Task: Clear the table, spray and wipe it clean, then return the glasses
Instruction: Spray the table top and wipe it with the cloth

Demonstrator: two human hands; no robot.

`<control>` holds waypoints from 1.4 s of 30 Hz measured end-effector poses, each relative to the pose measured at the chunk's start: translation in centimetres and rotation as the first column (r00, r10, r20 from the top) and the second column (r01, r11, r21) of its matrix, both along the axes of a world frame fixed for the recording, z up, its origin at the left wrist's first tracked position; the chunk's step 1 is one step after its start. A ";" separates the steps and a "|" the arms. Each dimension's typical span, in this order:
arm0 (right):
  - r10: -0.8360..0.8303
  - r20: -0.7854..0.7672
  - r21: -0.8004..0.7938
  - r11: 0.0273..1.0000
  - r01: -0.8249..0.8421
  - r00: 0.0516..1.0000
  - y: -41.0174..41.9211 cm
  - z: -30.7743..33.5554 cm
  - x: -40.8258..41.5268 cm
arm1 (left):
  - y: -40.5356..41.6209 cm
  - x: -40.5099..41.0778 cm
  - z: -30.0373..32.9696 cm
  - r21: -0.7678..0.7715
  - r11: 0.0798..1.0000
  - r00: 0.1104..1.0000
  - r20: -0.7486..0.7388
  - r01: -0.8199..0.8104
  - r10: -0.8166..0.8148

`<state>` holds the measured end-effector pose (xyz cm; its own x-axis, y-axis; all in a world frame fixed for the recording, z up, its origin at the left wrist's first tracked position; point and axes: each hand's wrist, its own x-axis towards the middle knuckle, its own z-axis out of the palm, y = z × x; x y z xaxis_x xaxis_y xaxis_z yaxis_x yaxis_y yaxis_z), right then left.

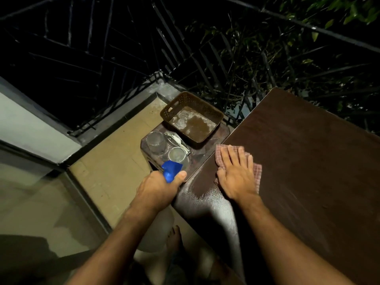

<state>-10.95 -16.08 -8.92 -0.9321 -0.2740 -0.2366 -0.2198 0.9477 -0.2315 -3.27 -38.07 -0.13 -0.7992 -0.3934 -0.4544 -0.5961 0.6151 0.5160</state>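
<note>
Under your flat right fingers (236, 157) the checked cloth (258, 173) presses the table (298, 161) at its near-left edge; your left hand (158, 188) grips the spray bottle (170, 171). Sweep across the misted patch, overlapping strokes; glasses (164, 149) wait left on the stool.

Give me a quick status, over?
Left hand grips spray bottle. Right hand flat on cloth, on table. Glasses parked aside.

A brown perforated plastic basket (192, 118) sits at frame centre; black metal railing (86, 58) crosses the upper left, leafy branches (287, 48) fill the upper right.
</note>
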 end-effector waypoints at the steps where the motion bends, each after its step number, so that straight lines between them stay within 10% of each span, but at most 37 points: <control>1: 0.007 0.009 0.008 1.000 -0.007 1.000 -0.5 0.2 0.2 | -0.2 0.3 0.0 0.000 1.000 1.000 -0.004 -0.006 0.006; 8: 0.476 0.049 0.105 0.872 -0.479 0.878 -5.1 0.7 10.9 | -0.8 2.0 0.3 -0.019 1.000 1.000 -0.006 -0.016 0.016; 20: 0.106 0.029 -0.002 0.994 -0.106 0.994 -2.5 -0.5 2.6 | -0.5 3.0 0.9 -0.052 0.998 0.999 -0.042 -0.021 0.018; 30: 0.567 0.061 0.070 0.819 -0.570 0.821 -2.7 -0.8 13.8 | 1.1 3.8 1.1 -0.060 0.998 0.999 -0.029 0.017 -0.018; 42: 0.250 0.141 0.032 0.966 -0.257 0.958 11.1 -0.6 18.2 | 8.6 1.5 1.1 -0.098 0.976 0.979 -0.043 0.195 -0.200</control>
